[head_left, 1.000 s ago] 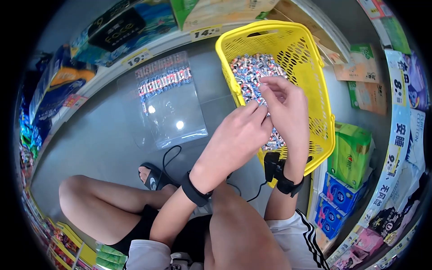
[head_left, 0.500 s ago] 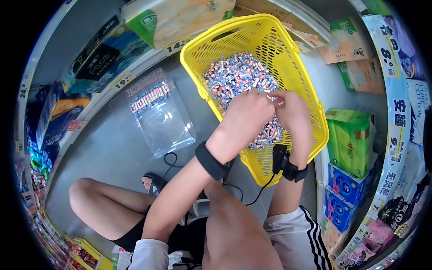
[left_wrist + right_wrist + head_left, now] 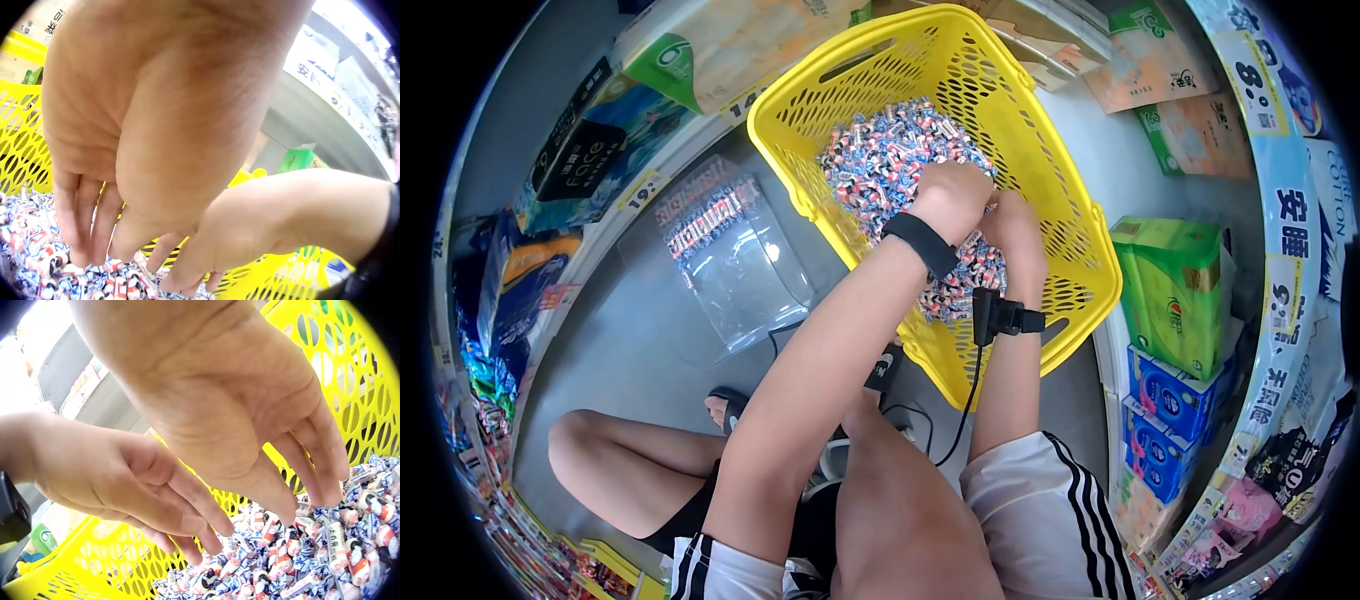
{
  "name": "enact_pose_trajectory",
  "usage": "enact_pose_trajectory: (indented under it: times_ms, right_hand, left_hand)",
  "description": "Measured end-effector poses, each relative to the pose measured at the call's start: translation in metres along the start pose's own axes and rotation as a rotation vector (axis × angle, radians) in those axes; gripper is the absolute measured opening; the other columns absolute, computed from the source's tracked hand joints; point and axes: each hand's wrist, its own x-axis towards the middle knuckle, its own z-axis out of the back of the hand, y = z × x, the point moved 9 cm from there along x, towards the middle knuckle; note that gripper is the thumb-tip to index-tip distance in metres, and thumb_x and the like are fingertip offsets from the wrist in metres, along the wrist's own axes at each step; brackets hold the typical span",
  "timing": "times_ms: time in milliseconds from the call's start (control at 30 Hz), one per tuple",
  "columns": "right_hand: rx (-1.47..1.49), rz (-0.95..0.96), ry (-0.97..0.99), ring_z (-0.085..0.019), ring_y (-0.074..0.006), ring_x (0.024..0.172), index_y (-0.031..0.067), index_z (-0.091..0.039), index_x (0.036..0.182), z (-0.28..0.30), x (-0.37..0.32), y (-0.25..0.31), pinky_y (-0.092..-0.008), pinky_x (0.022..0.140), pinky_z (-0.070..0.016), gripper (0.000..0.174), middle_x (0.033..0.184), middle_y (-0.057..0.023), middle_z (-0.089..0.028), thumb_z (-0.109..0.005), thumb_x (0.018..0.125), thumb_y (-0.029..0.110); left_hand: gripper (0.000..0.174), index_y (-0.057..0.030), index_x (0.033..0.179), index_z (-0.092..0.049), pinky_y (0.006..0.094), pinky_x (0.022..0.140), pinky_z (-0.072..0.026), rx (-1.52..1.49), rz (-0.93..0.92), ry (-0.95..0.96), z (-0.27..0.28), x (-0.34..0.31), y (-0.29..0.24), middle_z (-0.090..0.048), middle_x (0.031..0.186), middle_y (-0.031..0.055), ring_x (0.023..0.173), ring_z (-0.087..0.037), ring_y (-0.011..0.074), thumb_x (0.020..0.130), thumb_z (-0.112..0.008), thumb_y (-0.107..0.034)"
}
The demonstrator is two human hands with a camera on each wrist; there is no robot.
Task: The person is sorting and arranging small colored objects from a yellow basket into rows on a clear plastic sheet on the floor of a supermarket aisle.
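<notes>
Small wrapped candies (image 3: pixel 885 155) in blue, white and red lie heaped in a yellow perforated basket (image 3: pixel 1106 250). My left hand (image 3: pixel 955 195) and right hand (image 3: pixel 1013 232) are close together over the pile, the fingertips partly hidden in the head view. In the left wrist view, the left hand (image 3: pixel 156 125) points down, its loosely bent fingers reaching the candies (image 3: pixel 37 250). The right wrist view has the right hand (image 3: pixel 240 415) with fingers extended down to the candies (image 3: pixel 281 556), and the left hand (image 3: pixel 134 481) beside it. No candy shows between the visible fingers.
A clear plastic container (image 3: pixel 750 285) with rows of candies (image 3: pixel 710 220) lies on the floor left of the basket. Shelves with tissue packs (image 3: pixel 1170 290) and price labels surround the area. A cable (image 3: pixel 970 410) hangs from the right wrist camera.
The head view has shifted, so basket and container appear farther left. Both hands have moved farther in over the candies, and the raised, close-together fingers have gone down toward the pile.
</notes>
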Motion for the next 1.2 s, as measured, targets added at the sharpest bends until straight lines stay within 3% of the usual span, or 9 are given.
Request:
enact_pose_trajectory:
  times_ms: [67, 233, 567, 633, 700, 1000, 1033, 1100, 1200]
  right_hand:
    - [0.071, 0.043, 0.110, -0.070, -0.0369, 0.112, 0.0133, -0.076, 0.119, -0.022, 0.014, -0.011, -0.0444, 0.095, -0.0551, 0.038, 0.117, -0.0198, -0.074, -0.075, 0.081, 0.008]
    - [0.178, 0.035, 0.019, -0.071, -0.0364, 0.110, 0.0102, -0.076, 0.115, -0.028, 0.018, -0.015, -0.0436, 0.095, -0.0548, 0.037, 0.114, -0.0195, -0.075, -0.081, 0.079, 0.014]
    - [0.265, -0.021, -0.090, -0.072, -0.0366, 0.104, 0.0051, -0.074, 0.114, -0.040, 0.026, -0.020, -0.0440, 0.092, -0.0549, 0.046, 0.107, -0.0196, -0.076, -0.089, 0.077, 0.027]
    - [0.258, -0.008, -0.085, -0.073, -0.0356, 0.102, 0.0058, -0.074, 0.114, -0.038, 0.023, -0.017, -0.0437, 0.090, -0.0553, 0.043, 0.105, -0.0190, -0.076, -0.088, 0.078, 0.026]
    - [0.263, 0.045, -0.086, -0.077, -0.0277, 0.084, 0.0021, -0.073, 0.117, -0.028, 0.020, -0.009, -0.0377, 0.076, -0.0575, 0.041, 0.095, -0.0166, -0.078, -0.080, 0.078, 0.011]
    - [0.430, 0.124, -0.007, -0.071, -0.0183, 0.074, -0.0029, -0.070, 0.120, 0.010, -0.006, 0.018, -0.0307, 0.061, -0.0532, 0.038, 0.094, -0.0133, -0.076, -0.061, 0.083, -0.007]
    - [0.429, 0.130, -0.001, -0.071, -0.0183, 0.074, -0.0029, -0.070, 0.120, 0.011, -0.007, 0.022, -0.0307, 0.061, -0.0532, 0.038, 0.094, -0.0133, -0.076, -0.061, 0.083, -0.007]
    - [0.448, 0.082, 0.030, -0.076, -0.0257, 0.087, 0.0024, -0.076, 0.112, 0.016, -0.009, 0.020, -0.0367, 0.078, -0.0572, 0.033, 0.094, -0.0144, -0.078, -0.079, 0.080, 0.006]
    - [0.534, 0.130, 0.017, -0.075, -0.0235, 0.083, 0.0013, -0.076, 0.107, 0.026, -0.019, 0.029, -0.0356, 0.074, -0.0568, 0.031, 0.093, -0.0124, -0.078, -0.082, 0.077, 0.003]
  left_hand:
    - [0.014, -0.0066, 0.099, -0.076, 0.0444, 0.077, -0.0617, 0.044, 0.077, 0.128, -0.011, 0.006, 0.007, -0.075, 0.096, 0.0177, 0.092, -0.076, 0.0348, 0.087, -0.069, -0.008]
    - [0.022, -0.0005, 0.111, -0.070, 0.0489, 0.087, -0.0590, -0.130, 0.115, 0.222, -0.043, 0.015, 0.023, -0.073, 0.108, 0.0246, 0.104, -0.072, 0.0422, 0.090, -0.066, -0.005]
    - [0.026, -0.0003, 0.115, -0.074, 0.0474, 0.091, -0.0598, -0.204, 0.201, 0.289, -0.067, 0.013, 0.036, -0.069, 0.121, 0.0282, 0.108, -0.072, 0.0397, 0.094, -0.063, -0.012]
    - [0.027, -0.0001, 0.115, -0.074, 0.0466, 0.091, -0.0601, -0.198, 0.245, 0.263, -0.064, 0.011, 0.032, -0.071, 0.117, 0.0277, 0.108, -0.072, 0.0395, 0.094, -0.062, -0.012]
    - [0.027, 0.0001, 0.115, -0.075, 0.0463, 0.090, -0.0604, -0.184, 0.230, 0.235, -0.062, 0.012, 0.026, -0.072, 0.115, 0.0269, 0.107, -0.072, 0.0394, 0.094, -0.062, -0.013]
    - [0.020, 0.0029, 0.100, -0.075, 0.0459, 0.086, -0.0605, -0.269, 0.160, -0.038, -0.026, 0.001, 0.021, -0.074, 0.104, 0.0261, 0.098, -0.074, 0.0399, 0.093, -0.064, -0.011]
    - [0.019, 0.0030, 0.099, -0.075, 0.0464, 0.086, -0.0602, -0.280, 0.171, -0.041, -0.020, -0.004, 0.021, -0.074, 0.102, 0.0263, 0.098, -0.073, 0.0400, 0.092, -0.064, -0.011]
    - [0.015, 0.0031, 0.095, -0.073, 0.0476, 0.087, -0.0593, -0.300, 0.167, -0.157, -0.002, -0.010, 0.018, -0.073, 0.100, 0.0263, 0.099, -0.072, 0.0403, 0.090, -0.065, -0.009]
    - [0.014, 0.0055, 0.095, -0.071, 0.0482, 0.087, -0.0588, -0.325, 0.191, -0.157, 0.012, -0.022, 0.018, -0.073, 0.101, 0.0272, 0.099, -0.072, 0.0415, 0.088, -0.066, -0.006]
